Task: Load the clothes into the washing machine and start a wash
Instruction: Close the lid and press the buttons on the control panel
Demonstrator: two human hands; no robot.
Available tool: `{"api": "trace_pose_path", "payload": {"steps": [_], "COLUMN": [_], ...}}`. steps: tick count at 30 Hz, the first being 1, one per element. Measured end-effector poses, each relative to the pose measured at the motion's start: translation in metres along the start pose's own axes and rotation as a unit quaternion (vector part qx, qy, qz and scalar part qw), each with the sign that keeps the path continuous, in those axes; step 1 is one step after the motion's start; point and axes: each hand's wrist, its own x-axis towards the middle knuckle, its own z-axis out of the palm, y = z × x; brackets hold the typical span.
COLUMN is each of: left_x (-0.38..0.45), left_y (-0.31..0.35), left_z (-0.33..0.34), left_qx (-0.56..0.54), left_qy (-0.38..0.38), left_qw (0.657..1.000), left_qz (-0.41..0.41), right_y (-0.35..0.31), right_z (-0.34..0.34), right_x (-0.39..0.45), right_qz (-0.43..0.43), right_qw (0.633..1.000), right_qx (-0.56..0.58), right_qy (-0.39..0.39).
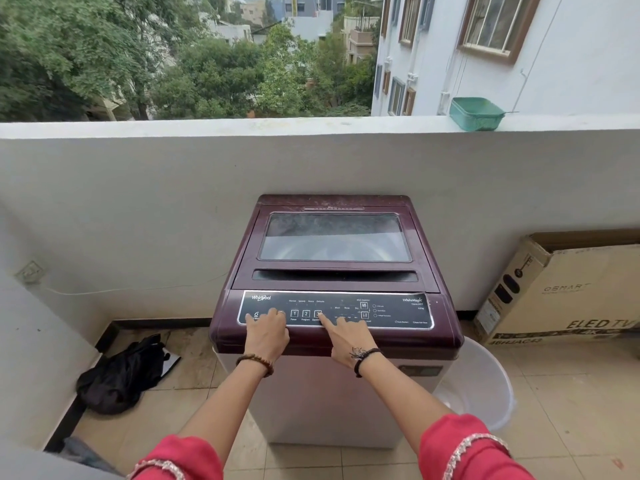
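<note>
Washing machine point(334, 271), a maroon-topped top-loader with a white body, stands straight ahead of me against the pale balcony wall, its tinted glass lid point(335, 238) down and flat. My right hand point(348, 336) is curled with only the forefinger out, its tip on the third square button point(318, 313) of the black control panel point(335, 310), the one whose label seems to read start. My left hand point(267, 329) lies flat and loosely spread on the panel's left end, holding nothing, just steadying me. To do this well I press squarely on the centre of that button, one firm push, and keep my other fingers clear of buttons one and two beside it. I cannot tell whether any panel light is on.

Near left on the beige tiled floor point(568, 403) lies a crumpled black cloth bundle point(119, 377). A white plastic tub point(479, 386) sits just right of the machine, and a brown cardboard television box point(568, 289) leans against the wall further right. On the far ledge rests a green plastic container point(476, 113); beyond it are trees and neighbouring buildings.
</note>
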Motion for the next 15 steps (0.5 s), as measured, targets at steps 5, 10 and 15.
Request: {"api": "trace_pose_path", "payload": {"steps": [5,10,15], "left_x": [-0.008,-0.013,-0.011], "left_y": [-0.007,-0.013,-0.007], "left_z": [0.018,0.028,0.018], "left_qx": [0.004,0.024,0.064], "left_qy": [0.030,0.013,0.017], "left_qw": [0.999,0.998,0.995], "left_qz": [0.029,0.056,0.071], "right_y": [0.018,0.039,0.056], "right_z": [0.016,0.025,0.024], "right_x": [-0.017,-0.030,-0.028], "right_qz": [-0.012,-0.010,0.006], "right_qw": [0.997,0.995,0.992], "right_qx": [0.047,0.025,0.021], "right_qy": [0.057,0.093,0.125]}}
